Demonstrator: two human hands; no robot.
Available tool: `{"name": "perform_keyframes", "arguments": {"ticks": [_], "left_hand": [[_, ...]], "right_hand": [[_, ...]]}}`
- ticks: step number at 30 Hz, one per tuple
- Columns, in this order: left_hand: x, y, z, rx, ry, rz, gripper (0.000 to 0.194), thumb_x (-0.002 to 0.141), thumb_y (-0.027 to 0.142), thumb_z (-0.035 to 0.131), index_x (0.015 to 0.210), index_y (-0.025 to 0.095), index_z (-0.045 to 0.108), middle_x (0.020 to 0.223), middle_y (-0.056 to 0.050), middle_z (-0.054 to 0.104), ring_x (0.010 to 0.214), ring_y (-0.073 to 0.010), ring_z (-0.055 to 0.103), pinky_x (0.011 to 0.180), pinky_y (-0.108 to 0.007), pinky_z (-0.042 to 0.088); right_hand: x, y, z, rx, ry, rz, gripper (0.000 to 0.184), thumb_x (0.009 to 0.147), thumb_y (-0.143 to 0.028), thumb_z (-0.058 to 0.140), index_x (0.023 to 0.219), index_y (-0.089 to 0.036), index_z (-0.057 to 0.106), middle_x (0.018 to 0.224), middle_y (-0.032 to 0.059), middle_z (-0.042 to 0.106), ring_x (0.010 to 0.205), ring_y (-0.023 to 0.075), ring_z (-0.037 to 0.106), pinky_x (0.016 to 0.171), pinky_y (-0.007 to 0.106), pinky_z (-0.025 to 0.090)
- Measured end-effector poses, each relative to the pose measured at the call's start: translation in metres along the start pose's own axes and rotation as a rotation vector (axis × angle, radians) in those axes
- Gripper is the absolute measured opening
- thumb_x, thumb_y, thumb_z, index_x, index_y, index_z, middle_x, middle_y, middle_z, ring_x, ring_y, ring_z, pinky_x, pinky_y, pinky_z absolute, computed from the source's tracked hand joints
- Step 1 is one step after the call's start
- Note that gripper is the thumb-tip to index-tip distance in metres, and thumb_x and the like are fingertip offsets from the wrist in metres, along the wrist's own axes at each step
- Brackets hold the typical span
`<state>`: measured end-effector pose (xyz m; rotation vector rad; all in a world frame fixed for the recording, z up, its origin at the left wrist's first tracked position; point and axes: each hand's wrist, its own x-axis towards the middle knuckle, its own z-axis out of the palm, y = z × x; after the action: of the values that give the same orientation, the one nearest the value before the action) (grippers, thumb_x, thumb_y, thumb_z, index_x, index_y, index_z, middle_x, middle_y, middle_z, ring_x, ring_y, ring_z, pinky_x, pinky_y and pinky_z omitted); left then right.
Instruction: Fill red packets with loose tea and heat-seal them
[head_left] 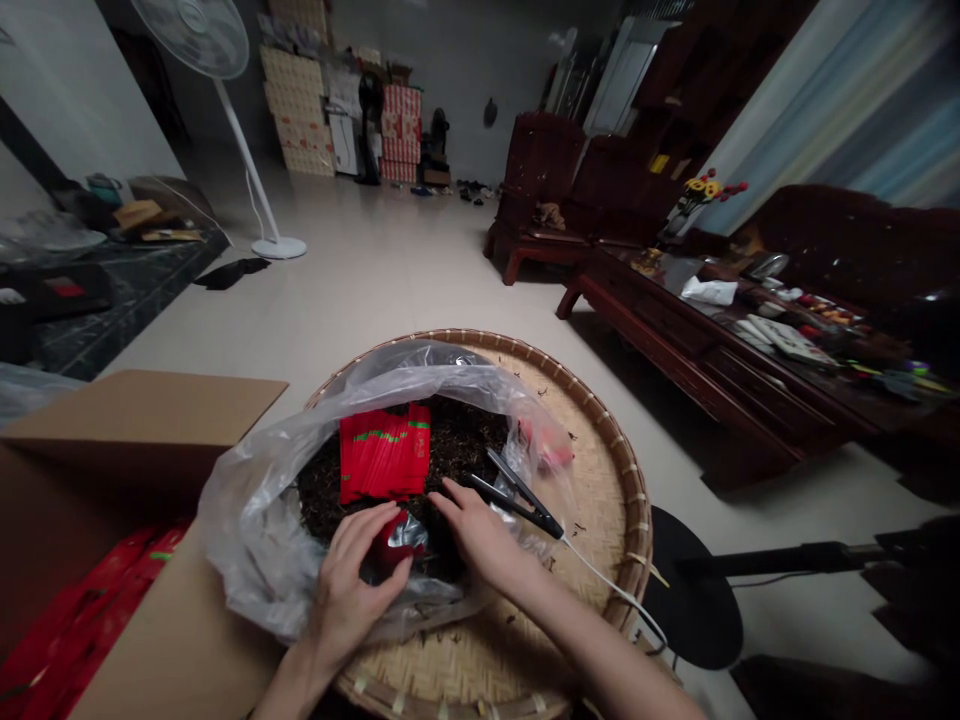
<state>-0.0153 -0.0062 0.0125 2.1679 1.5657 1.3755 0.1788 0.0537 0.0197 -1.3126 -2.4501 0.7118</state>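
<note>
A clear plastic bag (251,510) of dark dried leaves, like loose tea (469,430), lies open on a round woven bamboo tray (600,430). My left hand (352,575) grips a small red foil packet (403,540) at the bag's near side; its silvery inside shows. My right hand (472,525) reaches over the leaves just right of the packet, fingers stretched out and apart, with the thumb hidden. Beyond both hands, a row of red packets (384,452) with green marks rests on the leaves. A black hand-held heat sealer (521,500), its two arms apart, lies beside my right hand.
To the left stands an open cardboard box (150,410) holding more red packets (105,610). The sealer's white cord (611,590) crosses the tray's right side. A black round stand base (694,600) is on the floor. Dark wooden furniture (675,340) stands at right, a white fan (247,150) farther back.
</note>
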Motion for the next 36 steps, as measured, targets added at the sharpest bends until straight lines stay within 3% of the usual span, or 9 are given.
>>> {"name": "perform_keyframes", "arguments": {"ticks": [2,4,8,11,23,26,31,33,36], "left_hand": [[-0.001,-0.001,-0.001,-0.011,0.011,-0.032,0.032,0.083,0.022,0.058,0.115,0.018,0.054,0.108,-0.007,0.059,0.099,-0.02,0.057,0.086,-0.033,0.049],[-0.003,-0.002,-0.002,-0.014,0.013,-0.062,0.032,0.083,0.024,0.058,0.114,0.019,0.054,0.107,-0.007,0.058,0.098,-0.0195,0.057,0.084,-0.032,0.049],[-0.003,-0.003,-0.004,-0.025,0.011,-0.086,0.031,0.083,0.024,0.058,0.113,0.02,0.054,0.105,-0.006,0.058,0.096,-0.0179,0.057,0.083,-0.029,0.049],[-0.002,-0.003,-0.004,-0.034,0.033,-0.081,0.03,0.083,0.025,0.058,0.113,0.02,0.054,0.104,-0.005,0.058,0.095,-0.0171,0.058,0.083,-0.027,0.049],[-0.003,-0.004,-0.009,-0.043,0.057,-0.116,0.029,0.083,0.027,0.058,0.111,0.019,0.056,0.103,-0.007,0.06,0.093,-0.0185,0.06,0.081,-0.029,0.052],[-0.004,-0.005,-0.011,-0.046,0.053,-0.129,0.029,0.083,0.028,0.057,0.111,0.019,0.057,0.103,-0.007,0.06,0.094,-0.0193,0.06,0.081,-0.03,0.053],[-0.005,-0.007,-0.013,-0.045,0.063,-0.146,0.028,0.083,0.028,0.057,0.11,0.02,0.057,0.103,-0.006,0.06,0.093,-0.0189,0.061,0.081,-0.029,0.053],[-0.005,-0.007,-0.013,-0.044,0.065,-0.141,0.028,0.084,0.028,0.057,0.11,0.02,0.057,0.103,-0.006,0.06,0.093,-0.0181,0.061,0.081,-0.028,0.052],[-0.003,-0.007,-0.011,-0.041,0.064,-0.13,0.027,0.084,0.028,0.056,0.11,0.02,0.056,0.103,-0.005,0.06,0.093,-0.0174,0.061,0.082,-0.027,0.051]], "right_hand": [[0.01,-0.006,0.003,-0.189,-0.073,-0.006,0.057,0.08,0.002,0.041,0.131,-0.021,0.049,0.139,0.016,0.043,0.116,0.0262,0.05,0.092,0.043,0.047],[0.017,-0.013,0.001,-0.317,-0.136,-0.026,0.049,0.081,0.0,0.042,0.126,-0.019,0.053,0.129,0.0176,0.05,0.108,0.0269,0.052,0.085,0.041,0.049],[0.023,-0.02,-0.003,-0.428,-0.212,-0.048,0.037,0.081,-0.006,0.047,0.116,-0.016,0.055,0.11,0.0145,0.055,0.1,0.0257,0.051,0.078,0.035,0.05],[0.023,-0.02,-0.001,-0.444,-0.203,-0.065,0.046,0.079,-0.007,0.05,0.124,-0.018,0.048,0.115,0.0146,0.051,0.103,0.026,0.048,0.078,0.035,0.049],[0.022,-0.011,-0.001,-0.324,-0.258,-0.066,0.029,0.079,-0.006,0.049,0.105,-0.019,0.057,0.107,0.01,0.052,0.1,0.0222,0.049,0.078,0.031,0.045],[0.018,-0.005,-0.001,-0.075,-0.16,-0.018,0.032,0.072,-0.004,0.054,0.099,-0.019,0.058,0.103,0.0062,0.054,0.095,0.0189,0.051,0.08,0.029,0.044],[0.016,-0.001,0.005,0.618,0.208,0.167,0.033,0.069,-0.01,0.059,0.1,-0.021,0.062,0.097,0.0021,0.063,0.091,0.0173,0.057,0.084,0.032,0.043],[0.016,-0.003,0.007,1.023,0.24,0.359,0.032,0.068,-0.017,0.064,0.1,-0.021,0.062,0.09,0.0005,0.065,0.082,0.0159,0.059,0.076,0.03,0.045],[0.014,-0.01,0.008,1.67,0.158,0.618,0.031,0.068,-0.021,0.067,0.098,-0.019,0.06,0.081,-0.0002,0.066,0.07,0.0129,0.061,0.061,0.023,0.045]]}}
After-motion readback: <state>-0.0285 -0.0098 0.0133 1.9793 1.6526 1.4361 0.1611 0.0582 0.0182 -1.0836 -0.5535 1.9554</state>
